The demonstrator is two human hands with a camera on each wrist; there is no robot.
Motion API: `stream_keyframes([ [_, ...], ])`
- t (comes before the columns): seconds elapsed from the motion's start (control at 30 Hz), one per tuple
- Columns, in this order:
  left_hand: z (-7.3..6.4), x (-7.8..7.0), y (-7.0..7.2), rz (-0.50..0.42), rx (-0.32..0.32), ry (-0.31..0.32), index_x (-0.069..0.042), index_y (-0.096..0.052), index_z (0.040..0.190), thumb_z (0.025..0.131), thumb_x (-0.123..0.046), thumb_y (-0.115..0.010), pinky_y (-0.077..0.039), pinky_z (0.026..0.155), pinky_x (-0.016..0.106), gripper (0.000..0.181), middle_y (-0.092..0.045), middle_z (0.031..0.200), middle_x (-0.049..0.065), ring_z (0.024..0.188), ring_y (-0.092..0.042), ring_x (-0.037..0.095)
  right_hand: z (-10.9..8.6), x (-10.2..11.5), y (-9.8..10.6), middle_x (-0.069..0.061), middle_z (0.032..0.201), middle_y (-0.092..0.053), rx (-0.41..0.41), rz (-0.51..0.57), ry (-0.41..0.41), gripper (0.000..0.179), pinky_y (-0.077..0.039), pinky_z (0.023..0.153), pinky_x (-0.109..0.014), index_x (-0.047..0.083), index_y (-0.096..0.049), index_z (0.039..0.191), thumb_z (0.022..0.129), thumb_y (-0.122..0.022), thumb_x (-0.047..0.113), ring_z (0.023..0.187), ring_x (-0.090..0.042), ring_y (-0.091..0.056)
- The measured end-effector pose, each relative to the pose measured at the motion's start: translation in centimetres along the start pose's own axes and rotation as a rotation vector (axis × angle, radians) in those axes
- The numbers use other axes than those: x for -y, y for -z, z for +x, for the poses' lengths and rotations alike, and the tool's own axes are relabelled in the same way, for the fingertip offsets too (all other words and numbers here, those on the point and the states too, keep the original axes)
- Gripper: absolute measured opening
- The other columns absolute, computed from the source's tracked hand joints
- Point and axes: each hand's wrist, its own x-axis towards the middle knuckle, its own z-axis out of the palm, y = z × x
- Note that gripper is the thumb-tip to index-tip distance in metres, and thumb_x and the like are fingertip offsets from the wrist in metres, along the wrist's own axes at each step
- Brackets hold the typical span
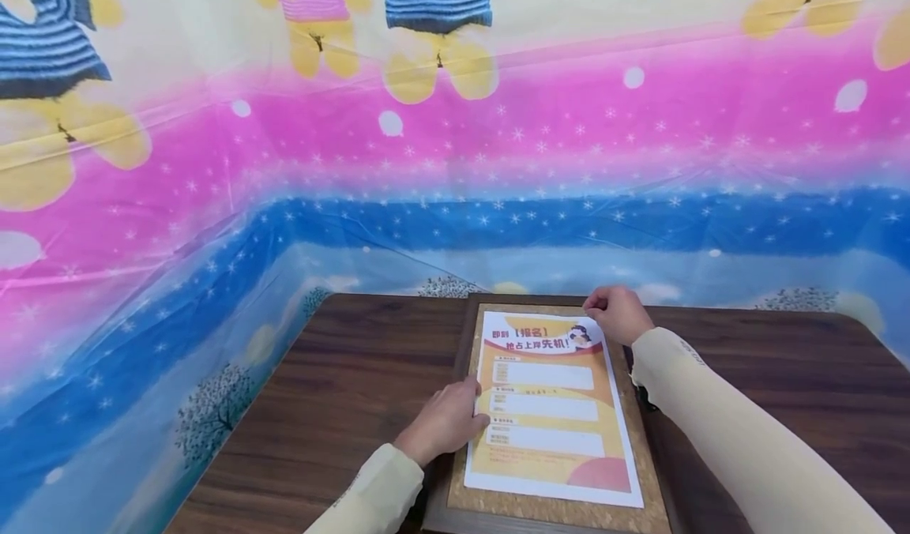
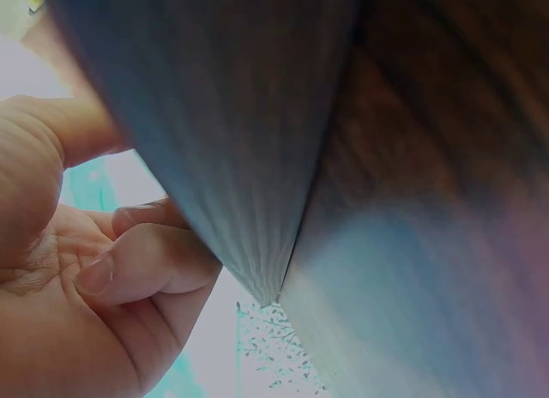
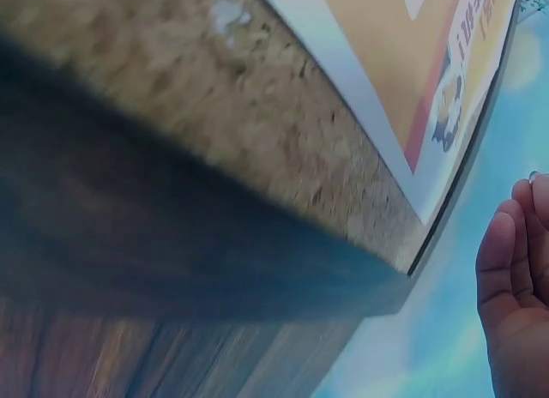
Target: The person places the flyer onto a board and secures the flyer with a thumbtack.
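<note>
A printed poster (image 1: 547, 408) with orange and yellow shapes lies on a cork board (image 1: 554, 505) with a dark wood frame (image 1: 462, 352). My left hand (image 1: 446, 417) rests at the poster's left edge, thumb over the paper; in the left wrist view its fingers (image 2: 154, 261) bend loosely beside the frame. At the poster's top right corner my right hand (image 1: 617, 314) has its fingers curled, with thumb and fingertips together. The right wrist view shows these fingertips (image 3: 499, 244) off the board's corner; I cannot tell whether they pinch something small.
The board lies on a dark wooden table (image 1: 341, 368), which extends on both sides of it. Behind and to the left hangs a patterned cloth (image 1: 455, 139) in pink and blue, close to the table's edges. A small pale spot (image 3: 230, 19) marks the cork's border.
</note>
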Motion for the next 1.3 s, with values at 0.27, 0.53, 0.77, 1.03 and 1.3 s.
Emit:
stream_keyframes([
  [0.27,0.0,0.1,0.0,0.014,0.004,-0.014,-0.005,-0.054,0.109,0.085,-0.021,-0.07,-0.043,0.062,0.033,0.033,-0.055,0.085,0.0,0.068,-0.05,0.014,0.7,1.2,-1.8,-0.012,0.094,-0.062,0.022,0.012,0.011,0.013,-0.046,0.077,-0.042,-0.001,-0.065,0.102,0.094,-0.058,0.005,0.084,-0.025,-0.056],
  [0.53,-0.1,0.3,-0.1,0.056,-0.002,-0.031,-0.006,-0.054,0.109,0.085,-0.023,-0.07,-0.045,0.067,0.036,0.034,-0.055,0.087,0.0,0.074,-0.054,0.016,2.2,1.5,-3.7,-0.01,0.097,-0.06,0.075,0.047,-0.046,0.013,-0.045,0.078,-0.041,0.004,-0.066,0.103,0.095,-0.058,0.011,0.086,-0.025,-0.054],
  [0.77,-0.2,0.1,0.2,0.06,0.009,-0.04,-0.003,-0.053,0.112,0.086,-0.021,-0.069,-0.045,0.066,0.036,0.035,-0.055,0.087,0.003,0.074,-0.054,0.017,3.0,2.2,-4.7,-0.01,0.096,-0.06,0.077,0.043,-0.034,0.011,-0.044,0.077,-0.042,0.004,-0.066,0.101,0.094,-0.059,0.008,0.087,-0.026,-0.053],
  [1.03,-0.1,-0.1,0.1,0.055,0.022,-0.033,-0.002,-0.054,0.114,0.086,-0.021,-0.069,-0.045,0.065,0.035,0.036,-0.055,0.088,0.003,0.073,-0.053,0.015,3.6,2.1,-5.8,-0.008,0.093,-0.06,0.085,0.033,-0.04,0.01,-0.043,0.076,-0.039,0.006,-0.068,0.096,0.092,-0.059,0.005,0.086,-0.025,-0.053],
  [1.3,-0.3,0.1,0.2,0.071,-0.008,-0.045,0.0,-0.054,0.114,0.085,-0.02,-0.07,-0.046,0.063,0.034,0.038,-0.055,0.086,0.004,0.072,-0.054,0.016,4.4,1.6,-6.8,-0.01,0.095,-0.06,0.077,0.054,-0.089,0.007,-0.044,0.08,-0.043,0.008,-0.068,0.095,0.092,-0.061,0.008,0.088,-0.027,-0.053],
])
